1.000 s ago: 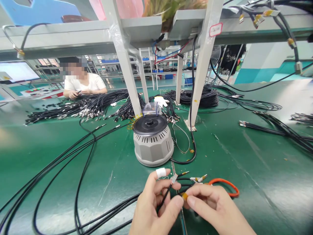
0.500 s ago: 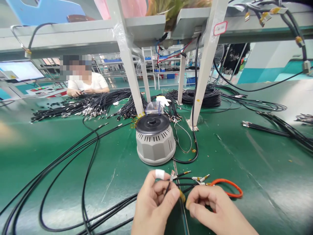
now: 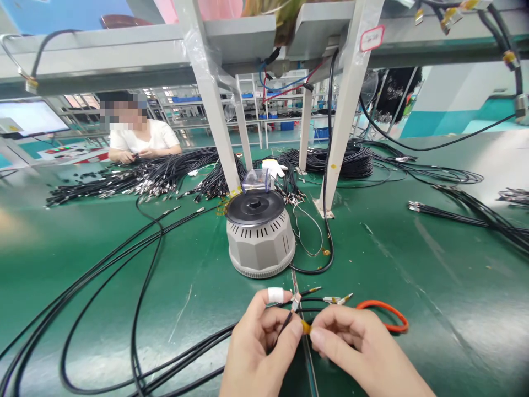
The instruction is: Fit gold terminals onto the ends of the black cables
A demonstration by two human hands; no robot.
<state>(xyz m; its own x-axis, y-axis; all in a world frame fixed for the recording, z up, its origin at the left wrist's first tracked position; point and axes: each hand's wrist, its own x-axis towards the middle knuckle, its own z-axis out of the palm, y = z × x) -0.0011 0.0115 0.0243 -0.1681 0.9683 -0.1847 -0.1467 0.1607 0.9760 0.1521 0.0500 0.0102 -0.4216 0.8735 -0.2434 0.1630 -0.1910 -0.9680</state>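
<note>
My left hand (image 3: 260,344), a white wrap around its index finger, is closed on a thin black cable with a metal connector (image 3: 296,302) at its tip. A small strip of amber tape (image 3: 306,327) sticks out beside the left thumb. Pinched fingers of my right hand (image 3: 357,342) meet the strip's other edge. Just beyond both hands lie more black cable ends with metal tips (image 3: 330,300). An orange loop (image 3: 404,320) shows behind the right hand, partly hidden by it.
A grey round machine with a black turntable top (image 3: 261,245) stands ahead of my hands. Long black cables (image 3: 136,309) curve across the green table at left. White shelf posts (image 3: 345,110) rise behind. Cable bundles (image 3: 165,173) lie farther back, where a person in white (image 3: 144,138) sits.
My right hand has moved left, and its fingertips now touch the amber tape beside the left thumb. The left hand keeps its grip on the cable, whose connector has shifted slightly right.
</note>
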